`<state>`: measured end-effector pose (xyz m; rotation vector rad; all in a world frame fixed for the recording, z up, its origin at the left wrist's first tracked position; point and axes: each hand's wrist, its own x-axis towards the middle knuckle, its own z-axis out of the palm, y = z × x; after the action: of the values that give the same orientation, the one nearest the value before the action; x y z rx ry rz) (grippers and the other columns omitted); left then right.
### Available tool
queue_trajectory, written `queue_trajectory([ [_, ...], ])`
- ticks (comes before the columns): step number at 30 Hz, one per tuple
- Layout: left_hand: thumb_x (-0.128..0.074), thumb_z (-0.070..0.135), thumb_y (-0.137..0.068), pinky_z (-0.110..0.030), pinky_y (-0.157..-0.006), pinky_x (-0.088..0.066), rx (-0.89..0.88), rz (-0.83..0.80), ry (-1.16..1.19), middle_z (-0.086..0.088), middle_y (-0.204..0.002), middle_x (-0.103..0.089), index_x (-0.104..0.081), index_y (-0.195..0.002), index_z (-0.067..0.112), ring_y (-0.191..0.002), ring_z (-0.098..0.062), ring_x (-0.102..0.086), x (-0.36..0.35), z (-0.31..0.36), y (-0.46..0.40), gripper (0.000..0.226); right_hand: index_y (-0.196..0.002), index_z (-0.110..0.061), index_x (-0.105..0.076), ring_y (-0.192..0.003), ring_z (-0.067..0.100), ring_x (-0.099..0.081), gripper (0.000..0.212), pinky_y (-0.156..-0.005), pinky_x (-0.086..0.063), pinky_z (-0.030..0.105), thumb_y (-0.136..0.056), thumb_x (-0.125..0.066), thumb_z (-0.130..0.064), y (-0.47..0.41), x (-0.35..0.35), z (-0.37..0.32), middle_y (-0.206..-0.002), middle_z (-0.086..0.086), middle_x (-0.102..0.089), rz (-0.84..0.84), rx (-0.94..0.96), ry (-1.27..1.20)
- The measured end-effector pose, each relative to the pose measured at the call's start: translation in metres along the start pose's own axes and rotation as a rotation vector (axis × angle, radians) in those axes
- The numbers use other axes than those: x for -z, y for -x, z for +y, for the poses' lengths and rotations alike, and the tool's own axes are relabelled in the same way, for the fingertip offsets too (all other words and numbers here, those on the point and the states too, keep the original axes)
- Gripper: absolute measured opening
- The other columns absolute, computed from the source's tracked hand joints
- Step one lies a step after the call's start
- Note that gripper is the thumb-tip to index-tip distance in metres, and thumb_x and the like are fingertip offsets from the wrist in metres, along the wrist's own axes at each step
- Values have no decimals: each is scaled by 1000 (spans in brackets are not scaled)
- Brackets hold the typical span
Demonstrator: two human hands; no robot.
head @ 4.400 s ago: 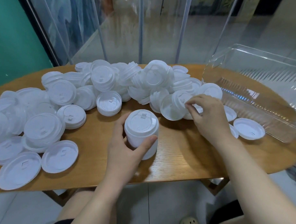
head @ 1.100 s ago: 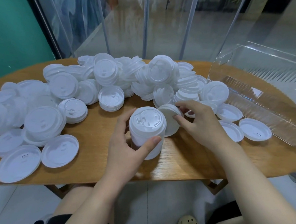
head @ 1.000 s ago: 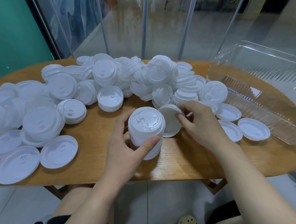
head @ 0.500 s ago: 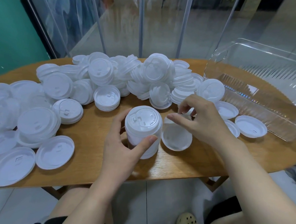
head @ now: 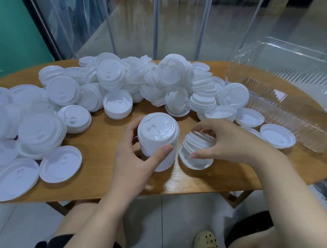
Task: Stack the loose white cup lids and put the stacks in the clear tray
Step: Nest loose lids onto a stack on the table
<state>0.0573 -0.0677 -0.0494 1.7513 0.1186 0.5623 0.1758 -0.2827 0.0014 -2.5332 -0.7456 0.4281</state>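
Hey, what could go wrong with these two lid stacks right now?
The tall stack is held by the left hand low down; its top could lean or topple. The tilted small stack in the right hand looks loosely nested and may fan apart. Both sit near the table edge, so dropped lids could fall off.

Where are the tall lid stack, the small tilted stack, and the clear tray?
tall lid stack (head: 158,130), head view, top lid
small tilted stack (head: 196,150), head view, ribbed side
clear tray (head: 236,65), head view, near-left rim corner

Bare forearms (head: 99,215), dark shorts (head: 255,226), beige perforated clog (head: 206,242) w/ holes.
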Motion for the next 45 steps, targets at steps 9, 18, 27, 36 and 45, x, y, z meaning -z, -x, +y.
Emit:
queue_trajectory([
  [9, -82, 59, -65, -12, -90, -49, 11, -4, 3, 28, -130, -61, -53, -134, 43, -124, -1, -58, 0, 0, 0, 76, -122, -44, -65, -106, -3, -58, 78, -90, -48, 23, -50, -82, -69, -2, 5, -2, -112, -25, -61, 210, 45, -280],
  [18, -82, 55, -68, -16, -92, -50, -6, -5, 2, 27, -131, -61, -54, -135, 39, -125, -4, -59, -1, 4, 0, 75, -123, -40, -66, -121, 14, -62, 66, -98, -55, 46, -64, -88, -59, -7, -4, -39, -124, -11, -68, 371, 278, -519],
  [27, -93, 43, -72, -19, -89, -54, 21, 1, 37, 23, -125, -66, -56, -136, 35, -119, -4, -63, -2, 8, 2, 75, -123, -30, -68, -130, -4, -52, 63, -104, -38, 11, -65, -86, -46, -12, -23, -64, -131, -21, -62, 248, 400, -489],
  [36, -88, 46, -75, -22, -92, -55, 11, -6, 25, 17, -130, -66, -56, -140, 34, -123, -10, -62, 0, 5, 0, 73, -136, -35, -61, -138, -6, -44, 63, -115, -36, 22, -79, -83, -49, -8, -26, -62, -144, -23, -55, 153, 402, -404],
  [45, -87, 41, -72, -14, -92, -49, 6, -12, 23, 16, -129, -67, -59, -138, 30, -123, -9, -61, -1, 3, -1, 73, -135, -33, -60, -126, -2, -55, 67, -107, -45, 22, -74, -90, -36, -7, -27, -61, -127, -23, -64, 183, 334, -393],
])
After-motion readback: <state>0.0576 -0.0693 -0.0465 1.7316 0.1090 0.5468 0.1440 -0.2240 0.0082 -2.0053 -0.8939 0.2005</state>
